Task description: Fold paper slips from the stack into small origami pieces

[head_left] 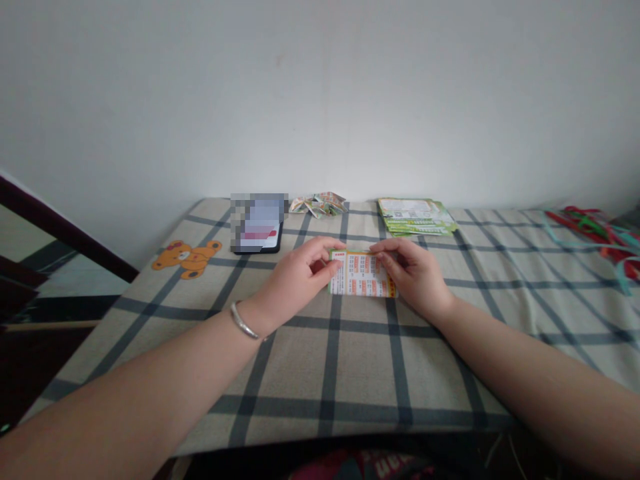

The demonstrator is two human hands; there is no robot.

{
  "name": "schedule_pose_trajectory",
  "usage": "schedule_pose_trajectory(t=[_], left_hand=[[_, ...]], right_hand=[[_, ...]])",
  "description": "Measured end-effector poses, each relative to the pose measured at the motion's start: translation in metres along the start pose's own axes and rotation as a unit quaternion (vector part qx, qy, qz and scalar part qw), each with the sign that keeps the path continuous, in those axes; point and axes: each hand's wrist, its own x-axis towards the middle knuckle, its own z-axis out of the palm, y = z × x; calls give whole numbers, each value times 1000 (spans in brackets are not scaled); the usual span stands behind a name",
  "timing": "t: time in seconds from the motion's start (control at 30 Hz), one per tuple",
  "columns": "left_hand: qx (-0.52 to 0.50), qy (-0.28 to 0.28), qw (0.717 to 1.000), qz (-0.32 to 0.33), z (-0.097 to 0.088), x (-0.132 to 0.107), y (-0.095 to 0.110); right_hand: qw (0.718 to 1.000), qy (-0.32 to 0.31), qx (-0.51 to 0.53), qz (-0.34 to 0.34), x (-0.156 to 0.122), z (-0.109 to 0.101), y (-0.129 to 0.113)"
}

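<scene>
A small printed paper slip [364,279], white with orange blocks and a green-yellow edge, is held just over the checked tablecloth. My left hand [311,267], with a silver bangle at its wrist, pinches the slip's left end between thumb and fingers. At the right end, my right hand [414,273] grips it the same way, thumb on the near face. Behind the slip, to the right, lies a stack of green printed sheets [417,217]. Several folded paper pieces [319,203] sit in a small heap near the wall.
A phone [257,230], partly pixelated, lies at the back left. Beside it is a flat orange bear figure [187,260]. Red, green and pale blue ribbons [595,233] are tangled at the far right. The checked tablecloth [360,360] meets a white wall [320,100].
</scene>
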Motion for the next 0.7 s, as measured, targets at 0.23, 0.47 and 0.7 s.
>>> schedule_pose_trajectory(t=[0.23,0.47,0.7], left_hand=[[0,4,1000,0,2,0,-3],[7,3,1000,-5,4,1,-9],[5,0,1000,8,0,0,-4]], right_hand=[[1000,5,-23,9,1,-1,-1],[1000,-1,-18,3,2,-1,-3],[1000,3,8,15,0,0,1]])
